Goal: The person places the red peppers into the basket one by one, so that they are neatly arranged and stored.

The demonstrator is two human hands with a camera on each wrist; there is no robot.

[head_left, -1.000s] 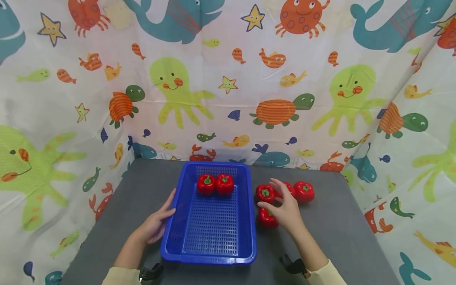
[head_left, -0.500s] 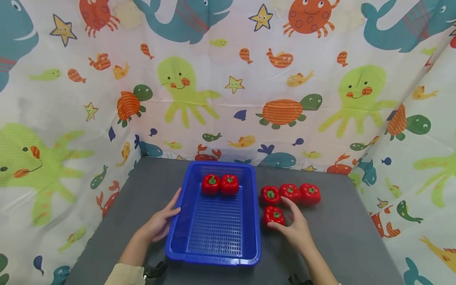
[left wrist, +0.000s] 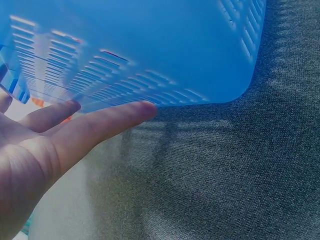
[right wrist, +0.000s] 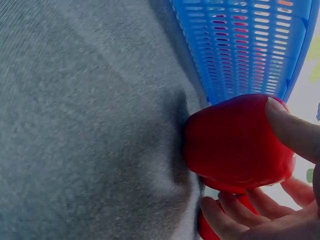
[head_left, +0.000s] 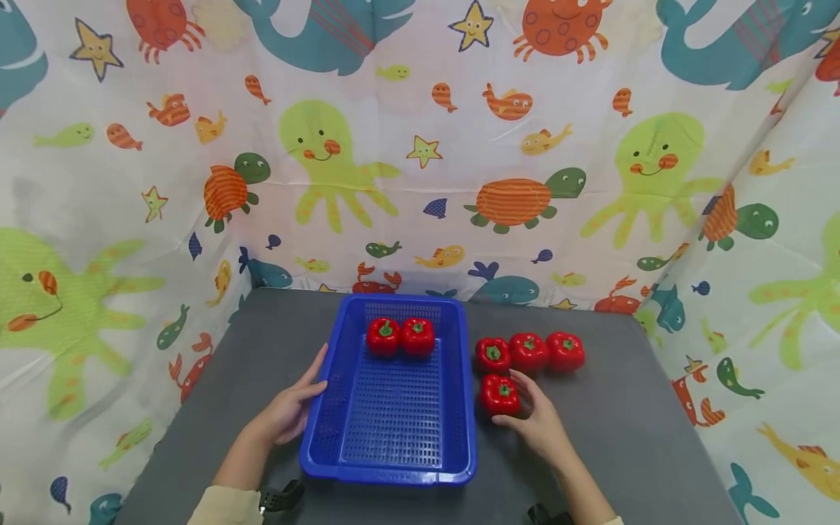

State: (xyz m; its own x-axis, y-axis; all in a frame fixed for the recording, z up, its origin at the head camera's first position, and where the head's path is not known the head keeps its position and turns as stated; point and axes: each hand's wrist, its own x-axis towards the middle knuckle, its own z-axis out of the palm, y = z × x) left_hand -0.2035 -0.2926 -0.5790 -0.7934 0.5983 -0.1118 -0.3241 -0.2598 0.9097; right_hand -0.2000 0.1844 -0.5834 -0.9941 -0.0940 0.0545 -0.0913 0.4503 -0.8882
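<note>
Inside, blue basket (head_left: 459,408) holds two peppers (head_left: 400,337); right grip (head_left: 539,423) clasps another pepper (head_left: 500,394), left grip (head_left: 286,414) released

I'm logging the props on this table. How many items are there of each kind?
Red peppers in the blue basket: 2
Red peppers on the grey table: 4
Blue baskets: 1
Total: 7

grey table (head_left: 610,423) | sea-creature curtain (head_left: 420,146) behind | dark clips, perhaps wrist mounts (head_left: 281,499)
</note>
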